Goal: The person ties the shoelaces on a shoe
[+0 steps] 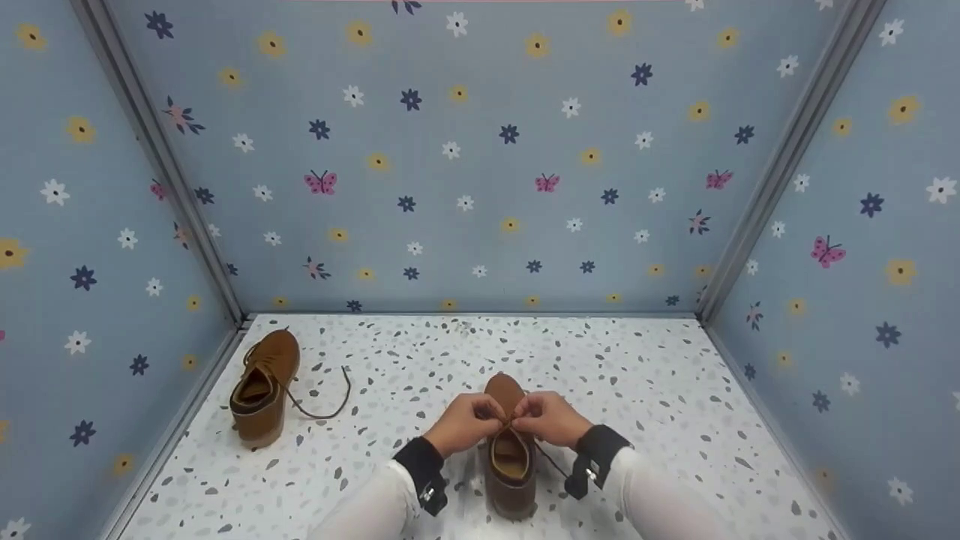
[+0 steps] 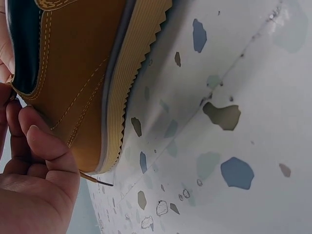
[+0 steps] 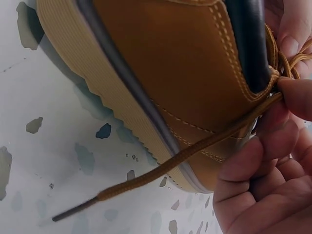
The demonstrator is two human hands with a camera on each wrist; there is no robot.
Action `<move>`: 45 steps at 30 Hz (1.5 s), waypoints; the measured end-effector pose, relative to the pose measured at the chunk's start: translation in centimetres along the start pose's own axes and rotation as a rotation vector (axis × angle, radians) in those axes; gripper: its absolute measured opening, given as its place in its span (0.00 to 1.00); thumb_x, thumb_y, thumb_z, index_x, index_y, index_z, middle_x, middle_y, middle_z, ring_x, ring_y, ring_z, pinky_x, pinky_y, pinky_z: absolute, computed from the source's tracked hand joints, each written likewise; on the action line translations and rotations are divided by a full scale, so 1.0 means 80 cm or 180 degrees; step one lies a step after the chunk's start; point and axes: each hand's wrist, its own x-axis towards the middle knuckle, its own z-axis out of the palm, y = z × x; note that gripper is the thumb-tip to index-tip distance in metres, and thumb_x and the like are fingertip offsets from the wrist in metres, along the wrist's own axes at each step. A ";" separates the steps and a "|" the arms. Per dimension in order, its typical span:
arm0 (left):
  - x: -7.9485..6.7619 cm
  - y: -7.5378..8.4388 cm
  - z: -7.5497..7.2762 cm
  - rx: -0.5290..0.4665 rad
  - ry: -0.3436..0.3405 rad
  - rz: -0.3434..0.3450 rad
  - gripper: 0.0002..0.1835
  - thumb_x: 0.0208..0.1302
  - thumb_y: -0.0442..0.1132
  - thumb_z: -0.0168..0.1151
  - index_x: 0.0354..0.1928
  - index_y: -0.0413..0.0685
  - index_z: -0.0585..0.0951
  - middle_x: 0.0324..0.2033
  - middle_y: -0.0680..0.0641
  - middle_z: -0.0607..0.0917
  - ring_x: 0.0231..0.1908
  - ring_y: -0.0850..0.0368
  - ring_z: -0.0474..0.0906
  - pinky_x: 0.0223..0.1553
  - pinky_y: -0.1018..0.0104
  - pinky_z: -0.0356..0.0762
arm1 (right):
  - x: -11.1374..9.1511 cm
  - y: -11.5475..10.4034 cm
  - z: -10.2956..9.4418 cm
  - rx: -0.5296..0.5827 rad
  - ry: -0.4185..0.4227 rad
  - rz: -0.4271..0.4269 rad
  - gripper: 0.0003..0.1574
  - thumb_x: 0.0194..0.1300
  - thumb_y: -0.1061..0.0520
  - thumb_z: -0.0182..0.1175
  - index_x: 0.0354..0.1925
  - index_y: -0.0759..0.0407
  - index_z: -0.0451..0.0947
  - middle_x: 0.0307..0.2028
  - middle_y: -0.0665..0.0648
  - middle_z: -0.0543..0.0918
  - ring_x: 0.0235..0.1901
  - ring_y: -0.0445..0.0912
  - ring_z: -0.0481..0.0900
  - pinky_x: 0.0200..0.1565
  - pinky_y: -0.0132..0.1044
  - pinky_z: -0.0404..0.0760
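Note:
A brown lace-up shoe stands upright on the floor, toe pointing away from me. Both hands meet over its lacing, just in front of the ankle opening. With thumb and fingertips, my right hand pinches the brown shoelace; one end hangs down the shoe's side, with a dark tip. Opposite it, my left hand pinches lace at the top of the lacing, its fingertips partly hidden in the left wrist view. Loops of lace bunch between the hands in the right wrist view. The shoe has a pale, ridged sole.
A second brown shoe stands at the left of the speckled white floor, one lace trailing to its right. Blue flowered panels rise at the back and both sides. Dark bands circle both wrists.

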 end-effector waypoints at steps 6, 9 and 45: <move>-0.001 0.001 0.000 0.0015 0.0027 0.0000 0.06 0.60 0.30 0.66 0.37 0.43 0.88 0.36 0.43 0.90 0.34 0.62 0.81 0.39 0.72 0.79 | 0.002 0.003 0.004 0.0040 0.0081 -0.0034 0.10 0.65 0.59 0.69 0.37 0.64 0.81 0.27 0.46 0.79 0.25 0.39 0.76 0.28 0.33 0.76; -0.002 0.002 0.000 -0.0014 0.0041 0.0011 0.06 0.59 0.29 0.66 0.37 0.43 0.88 0.36 0.43 0.90 0.35 0.60 0.82 0.39 0.72 0.79 | 0.003 0.004 0.005 0.0095 0.0100 -0.0089 0.11 0.65 0.60 0.69 0.37 0.68 0.80 0.26 0.46 0.78 0.24 0.40 0.75 0.28 0.32 0.75; -0.004 -0.002 0.000 -0.0011 0.0020 0.0009 0.06 0.61 0.30 0.67 0.37 0.47 0.88 0.36 0.45 0.90 0.35 0.58 0.83 0.38 0.72 0.79 | -0.004 0.008 0.010 0.0334 0.0106 0.0113 0.09 0.70 0.56 0.66 0.36 0.62 0.80 0.28 0.46 0.80 0.28 0.39 0.78 0.31 0.31 0.79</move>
